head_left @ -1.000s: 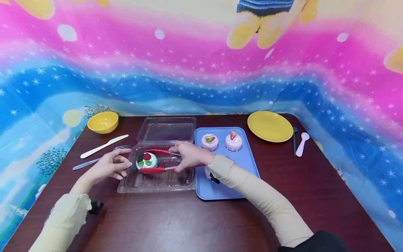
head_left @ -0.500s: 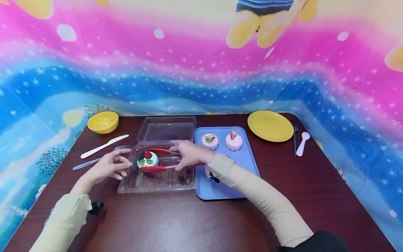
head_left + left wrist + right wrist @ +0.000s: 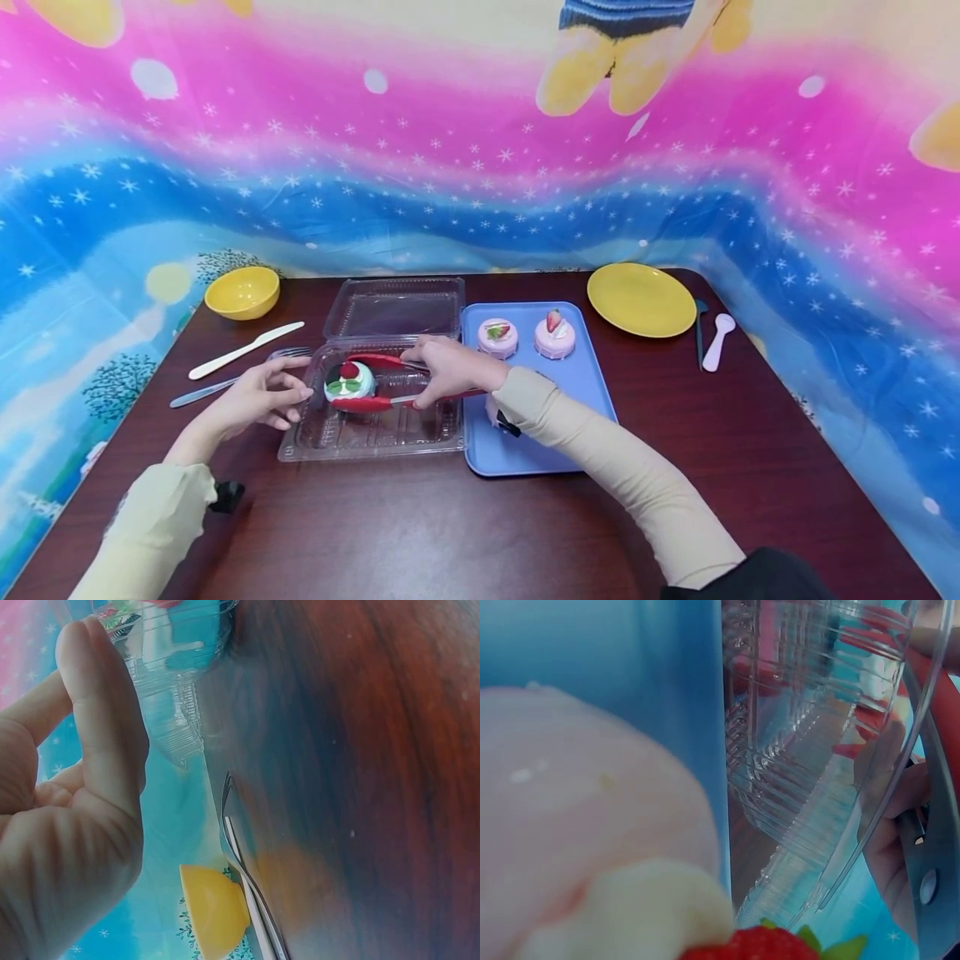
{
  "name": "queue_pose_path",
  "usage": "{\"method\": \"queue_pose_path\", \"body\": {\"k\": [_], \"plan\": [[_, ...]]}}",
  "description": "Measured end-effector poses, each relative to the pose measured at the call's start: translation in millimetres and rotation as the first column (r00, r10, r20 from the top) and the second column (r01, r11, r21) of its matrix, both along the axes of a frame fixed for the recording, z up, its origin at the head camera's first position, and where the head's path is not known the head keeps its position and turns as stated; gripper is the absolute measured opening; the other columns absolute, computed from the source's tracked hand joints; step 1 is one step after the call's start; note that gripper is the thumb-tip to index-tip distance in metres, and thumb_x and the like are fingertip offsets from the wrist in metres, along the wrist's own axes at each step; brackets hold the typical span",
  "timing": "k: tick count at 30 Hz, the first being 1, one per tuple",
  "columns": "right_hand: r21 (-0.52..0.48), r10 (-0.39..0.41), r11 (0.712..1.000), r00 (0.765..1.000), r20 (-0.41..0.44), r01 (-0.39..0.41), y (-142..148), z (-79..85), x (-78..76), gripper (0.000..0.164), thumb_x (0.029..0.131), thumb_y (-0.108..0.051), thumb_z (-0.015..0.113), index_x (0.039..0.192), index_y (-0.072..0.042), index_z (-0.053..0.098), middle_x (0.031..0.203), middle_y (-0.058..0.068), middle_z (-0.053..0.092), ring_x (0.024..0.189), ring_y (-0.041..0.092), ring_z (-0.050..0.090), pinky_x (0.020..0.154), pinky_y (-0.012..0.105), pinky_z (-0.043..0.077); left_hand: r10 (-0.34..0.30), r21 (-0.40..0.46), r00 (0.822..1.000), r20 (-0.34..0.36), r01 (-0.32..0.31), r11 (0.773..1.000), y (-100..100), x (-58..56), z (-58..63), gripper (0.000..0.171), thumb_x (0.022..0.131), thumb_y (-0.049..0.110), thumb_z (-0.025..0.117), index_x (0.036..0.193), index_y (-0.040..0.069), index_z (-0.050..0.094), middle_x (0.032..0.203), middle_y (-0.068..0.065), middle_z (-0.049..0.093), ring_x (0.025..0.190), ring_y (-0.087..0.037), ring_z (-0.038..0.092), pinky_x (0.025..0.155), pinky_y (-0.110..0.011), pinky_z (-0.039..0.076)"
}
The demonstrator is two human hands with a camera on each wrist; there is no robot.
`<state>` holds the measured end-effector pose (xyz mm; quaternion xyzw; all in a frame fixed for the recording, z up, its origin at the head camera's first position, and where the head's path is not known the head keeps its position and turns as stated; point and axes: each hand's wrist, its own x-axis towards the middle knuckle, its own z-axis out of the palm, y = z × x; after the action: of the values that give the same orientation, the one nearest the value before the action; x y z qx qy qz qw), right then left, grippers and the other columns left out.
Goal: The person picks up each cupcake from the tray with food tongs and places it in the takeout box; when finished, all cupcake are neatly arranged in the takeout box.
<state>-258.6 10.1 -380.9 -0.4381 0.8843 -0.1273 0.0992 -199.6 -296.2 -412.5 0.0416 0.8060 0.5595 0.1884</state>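
A small toy cake (image 3: 352, 382) with white icing, a red berry and green leaves sits in the left part of a clear hinged container (image 3: 405, 437). My right hand (image 3: 450, 371) grips red-tipped tongs (image 3: 367, 404), whose tips lie on either side of this cake. At the container's left rim is my left hand (image 3: 266, 396), fingers loosely bent and fingertips right at the edge. The left wrist view shows this hand (image 3: 97, 750) against the clear wall. In the right wrist view, a pink cake (image 3: 577, 802) fills the foreground, and the tongs (image 3: 930, 802) show behind it.
A blue tray (image 3: 525, 454) with pink cakes (image 3: 555, 337) adjoins the container's right side. A yellow bowl (image 3: 242, 293), white knife (image 3: 247, 350) and fork (image 3: 202, 392) lie left. A yellow plate (image 3: 641, 300), dark utensil (image 3: 701, 333) and pink spoon (image 3: 718, 343) are right.
The tongs and the cake between their tips hold nearly the same place in the container. Both hands stay put; the whole head view shifts slightly left.
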Motion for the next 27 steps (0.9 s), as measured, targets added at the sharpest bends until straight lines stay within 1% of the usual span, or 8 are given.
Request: {"method": "queue_pose_path", "body": {"k": [4, 7, 14, 18, 22, 24, 25, 27], "plan": [[0.004, -0.001, 1.0, 1.0, 0.002, 0.001, 0, 1.2, 0.9, 0.072, 0.065, -0.037, 0.077, 0.127, -0.009, 0.053, 0.116, 0.005, 0.053, 0.099, 0.014, 0.048, 0.086, 0.024, 0.042, -0.001, 0.002, 1.0, -0.001, 0.001, 1.0, 0, 0.3, -0.5, 0.07, 0.088, 0.017, 0.061, 0.142, 0.002, 0.019, 0.095, -0.014, 0.055, 0.063, -0.018, 0.06, 0.057, -0.036, 0.055], [-0.003, -0.002, 1.0, 1.0, 0.006, 0.002, 1, 3.1, 0.9, 0.073, 0.065, -0.037, 0.078, 0.128, -0.009, 0.052, 0.115, 0.005, 0.053, 0.097, 0.013, 0.047, 0.084, 0.023, 0.043, 0.0, 0.004, 1.0, -0.003, 0.0, 1.0, 0, 0.3, -0.6, 0.07, 0.088, 0.017, 0.061, 0.142, 0.002, 0.018, 0.096, -0.016, 0.054, 0.063, -0.018, 0.061, 0.057, -0.036, 0.055], [-0.035, 0.019, 0.999, 1.0, 0.002, -0.018, 4, 12.1, -1.3, 0.074, 0.066, -0.036, 0.078, 0.13, -0.01, 0.051, 0.103, 0.004, 0.051, 0.085, 0.013, 0.046, 0.069, 0.021, 0.041, 0.004, -0.011, 1.0, -0.004, -0.004, 1.0, -2, 1.6, 2.0, 0.071, 0.087, 0.018, 0.061, 0.142, 0.002, 0.019, 0.096, -0.015, 0.055, 0.064, -0.02, 0.061, 0.059, -0.037, 0.055], [-0.045, 0.01, 0.999, 1.0, 0.02, -0.009, 9, 19.8, -1.8, 0.076, 0.066, -0.037, 0.077, 0.132, -0.011, 0.048, 0.105, 0.003, 0.051, 0.085, 0.012, 0.045, 0.066, 0.02, 0.041, 0.006, -0.012, 1.0, -0.008, -0.006, 1.0, -3, 2.5, 2.9, 0.07, 0.087, 0.018, 0.061, 0.142, 0.002, 0.019, 0.096, -0.015, 0.055, 0.064, -0.019, 0.061, 0.058, -0.037, 0.055], [-0.08, -0.01, 0.997, 1.0, 0.004, 0.01, 26, 33.5, -1.3, 0.078, 0.065, -0.037, 0.077, 0.132, -0.011, 0.047, 0.108, 0.002, 0.051, 0.084, 0.011, 0.046, 0.064, 0.021, 0.042, 0.003, -0.003, 1.0, -0.014, -0.003, 1.0, -2, 1.9, 1.8, 0.071, 0.087, 0.018, 0.062, 0.141, 0.002, 0.02, 0.095, -0.014, 0.054, 0.064, -0.019, 0.061, 0.058, -0.036, 0.055], [-0.11, -0.013, 0.994, 1.0, -0.028, 0.01, 39, 41.2, -0.4, 0.079, 0.065, -0.038, 0.078, 0.132, -0.011, 0.048, 0.107, 0.001, 0.05, 0.08, 0.01, 0.046, 0.064, 0.022, 0.042, 0.001, 0.001, 1.0, -0.013, -0.001, 1.0, -1, 1.6, 1.3, 0.071, 0.087, 0.018, 0.062, 0.141, 0.001, 0.02, 0.095, -0.014, 0.054, 0.064, -0.018, 0.061, 0.058, -0.037, 0.055], [-0.131, -0.02, 0.991, 1.0, -0.023, 0.016, 48, 45.4, 1.0, 0.079, 0.065, -0.038, 0.078, 0.132, -0.011, 0.047, 0.107, 0.001, 0.05, 0.077, 0.011, 0.047, 0.064, 0.022, 0.043, 0.002, 0.001, 1.0, -0.013, -0.002, 1.0, -1, 1.4, 1.1, 0.071, 0.087, 0.018, 0.062, 0.141, 0.001, 0.02, 0.094, -0.013, 0.054, 0.064, -0.018, 0.061, 0.058, -0.037, 0.055], [-0.173, -0.034, 0.984, 0.999, -0.028, 0.028, 66, 52.4, 4.4, 0.081, 0.064, -0.038, 0.079, 0.132, -0.011, 0.047, 0.106, 0.0, 0.049, 0.076, 0.01, 0.047, 0.064, 0.023, 0.043, 0.003, -0.001, 1.0, -0.012, -0.003, 1.0, 0, 1.1, 1.0, 0.07, 0.087, 0.018, 0.062, 0.141, 0.001, 0.02, 0.094, -0.013, 0.054, 0.064, -0.018, 0.061, 0.058, -0.037, 0.055]]}}
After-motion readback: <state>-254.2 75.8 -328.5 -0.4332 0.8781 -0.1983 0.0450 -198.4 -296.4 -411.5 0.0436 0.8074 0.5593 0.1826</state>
